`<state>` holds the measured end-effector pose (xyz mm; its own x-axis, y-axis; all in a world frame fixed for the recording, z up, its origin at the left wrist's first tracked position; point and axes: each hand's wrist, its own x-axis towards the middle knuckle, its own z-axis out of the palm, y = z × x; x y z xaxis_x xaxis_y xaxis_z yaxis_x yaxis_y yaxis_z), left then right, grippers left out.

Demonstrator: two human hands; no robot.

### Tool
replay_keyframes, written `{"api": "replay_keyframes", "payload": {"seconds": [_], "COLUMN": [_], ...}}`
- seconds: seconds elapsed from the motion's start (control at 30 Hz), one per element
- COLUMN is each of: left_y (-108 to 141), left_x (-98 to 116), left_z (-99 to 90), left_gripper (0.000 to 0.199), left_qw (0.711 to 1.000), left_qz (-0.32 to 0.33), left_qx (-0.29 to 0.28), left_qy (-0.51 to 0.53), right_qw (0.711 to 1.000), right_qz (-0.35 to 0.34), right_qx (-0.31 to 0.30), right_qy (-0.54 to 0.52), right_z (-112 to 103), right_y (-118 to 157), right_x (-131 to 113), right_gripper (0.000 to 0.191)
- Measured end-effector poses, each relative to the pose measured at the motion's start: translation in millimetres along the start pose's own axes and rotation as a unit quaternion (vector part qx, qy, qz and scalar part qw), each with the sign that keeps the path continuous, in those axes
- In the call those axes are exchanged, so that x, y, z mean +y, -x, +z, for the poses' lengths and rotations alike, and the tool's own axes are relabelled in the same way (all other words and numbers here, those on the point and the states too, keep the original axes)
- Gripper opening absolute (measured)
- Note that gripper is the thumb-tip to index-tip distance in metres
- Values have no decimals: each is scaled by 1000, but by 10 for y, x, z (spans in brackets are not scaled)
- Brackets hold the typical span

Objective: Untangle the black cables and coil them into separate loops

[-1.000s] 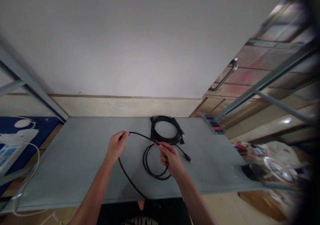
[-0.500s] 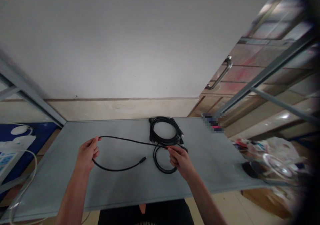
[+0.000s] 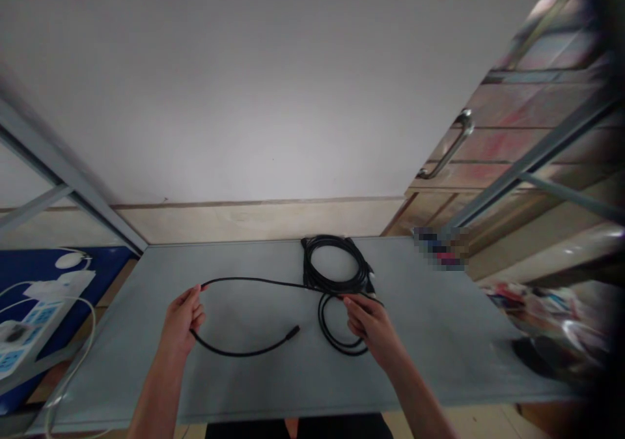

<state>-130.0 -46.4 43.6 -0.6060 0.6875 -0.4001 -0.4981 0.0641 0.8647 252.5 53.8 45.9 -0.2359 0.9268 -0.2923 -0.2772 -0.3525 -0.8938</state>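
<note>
A thin black cable (image 3: pixel 266 282) runs between my two hands above the grey table (image 3: pixel 244 387). My left hand (image 3: pixel 184 315) is closed around it on the left side; below that hand a free length curves right and ends in a small plug (image 3: pixel 293 332). Farther right, my right hand (image 3: pixel 367 320) pinches the same cable between thumb and fingers. Beside and partly behind the right hand hangs or lies a loose loop (image 3: pixel 334 341) of black cable. Just beyond it, a coiled bundle of black cables (image 3: pixel 336 260) with several plugs rests on the table.
A white power strip (image 3: pixel 36 328) with white cords sits on a blue surface at the left. Grey metal posts (image 3: pixel 88 201) rise at both table ends, and a pale wall stands behind. Blurred bags and clutter (image 3: pixel 556 315) lie at the right end.
The view has shifted, so the scene sits a little farther right and lower. Both hands keep their grip on the cable, and the loop by the right hand looks slightly larger.
</note>
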Motion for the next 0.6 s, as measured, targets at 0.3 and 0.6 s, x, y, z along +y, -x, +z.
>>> {"api": "replay_keyframes", "payload": {"seconds": [0.3,0.6], "left_y": [131,346], "left_x": [-279,-547], "left_z": [-146,-102], "left_gripper": [30,45], "left_qw": [988,994], "left_qz": [-141,-61], "left_qx": [-35,-52], "left_qy": [59,-80], "right_qw": [991,994], "right_qz": [94,55], "right_qx": [-93,16], "right_qy": [-9,-88], "right_z": [219,396], "right_y": [357,327], "right_x": [319,268], "right_gripper": [45,46]}}
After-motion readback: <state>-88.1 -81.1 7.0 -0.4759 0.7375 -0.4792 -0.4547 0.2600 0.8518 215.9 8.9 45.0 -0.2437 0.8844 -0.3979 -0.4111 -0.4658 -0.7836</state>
